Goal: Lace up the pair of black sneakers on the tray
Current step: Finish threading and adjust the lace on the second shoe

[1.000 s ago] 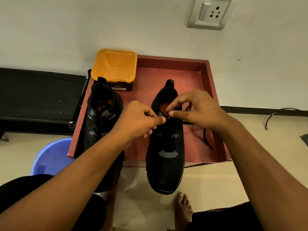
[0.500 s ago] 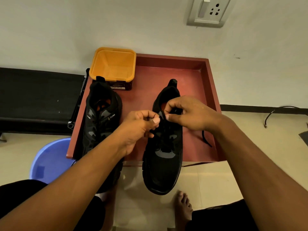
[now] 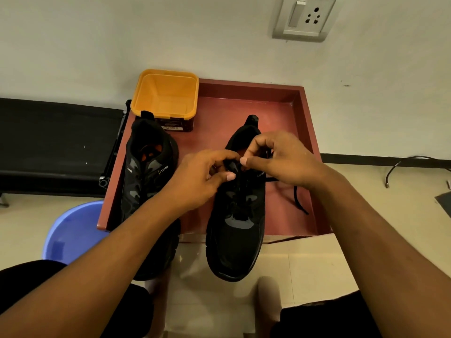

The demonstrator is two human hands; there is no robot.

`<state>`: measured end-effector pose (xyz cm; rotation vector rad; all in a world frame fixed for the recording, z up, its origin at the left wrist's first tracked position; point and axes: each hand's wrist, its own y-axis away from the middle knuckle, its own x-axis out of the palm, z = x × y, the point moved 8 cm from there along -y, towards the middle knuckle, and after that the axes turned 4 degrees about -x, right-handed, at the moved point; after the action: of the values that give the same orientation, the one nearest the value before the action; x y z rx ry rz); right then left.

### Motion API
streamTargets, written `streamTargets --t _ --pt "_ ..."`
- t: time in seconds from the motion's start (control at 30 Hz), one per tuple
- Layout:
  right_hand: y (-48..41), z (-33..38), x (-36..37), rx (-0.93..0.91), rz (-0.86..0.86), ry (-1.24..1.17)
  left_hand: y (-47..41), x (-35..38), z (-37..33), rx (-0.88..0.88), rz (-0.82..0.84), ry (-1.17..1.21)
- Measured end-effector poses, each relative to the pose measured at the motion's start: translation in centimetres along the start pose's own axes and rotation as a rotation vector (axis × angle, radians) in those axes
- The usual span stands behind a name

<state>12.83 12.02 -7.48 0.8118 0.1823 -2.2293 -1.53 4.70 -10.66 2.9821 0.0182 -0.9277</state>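
Note:
Two black sneakers lie on a dark red tray [image 3: 244, 103], toes pointing toward me and hanging over its near edge. The left sneaker [image 3: 144, 181] lies untouched, partly behind my left forearm. Over the tongue of the right sneaker [image 3: 235, 230] both hands meet. My left hand [image 3: 202, 178] pinches the black lace between thumb and fingers. My right hand [image 3: 280, 157] pinches the lace from the other side, fingertips almost touching the left ones. A loose lace end [image 3: 299, 201] trails on the tray to the right of the shoe.
An orange tub [image 3: 166, 93] stands at the tray's back left corner. A blue basin [image 3: 70, 235] sits on the floor at left, beside a black bench [image 3: 53, 145]. A wall socket [image 3: 305, 18] is above, a cable [image 3: 402, 164] lies at right.
Both hands have dropped lower onto the right sneaker's tongue and closed together on the lace. The loose lace end at right stays on the tray.

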Motion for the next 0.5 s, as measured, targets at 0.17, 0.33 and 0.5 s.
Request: streamTargets --t 0.17,0.33,0.5 --pt "0.5 0.2 -1.1 0.016 -0.033 0.017 -0.3 -0.8 -1.1 0.187 -0.091 -0.158" --pt "1.5 -1.1 -1.5 0.049 0.064 0.127 -0.3 -0.9 -1.4 0.305 -0.138 -0.211" --pt "1.9 0.9 -1.7 -0.08 -0.006 -0.09 -0.5 -0.8 -1.5 0.317 -0.126 -0.18"
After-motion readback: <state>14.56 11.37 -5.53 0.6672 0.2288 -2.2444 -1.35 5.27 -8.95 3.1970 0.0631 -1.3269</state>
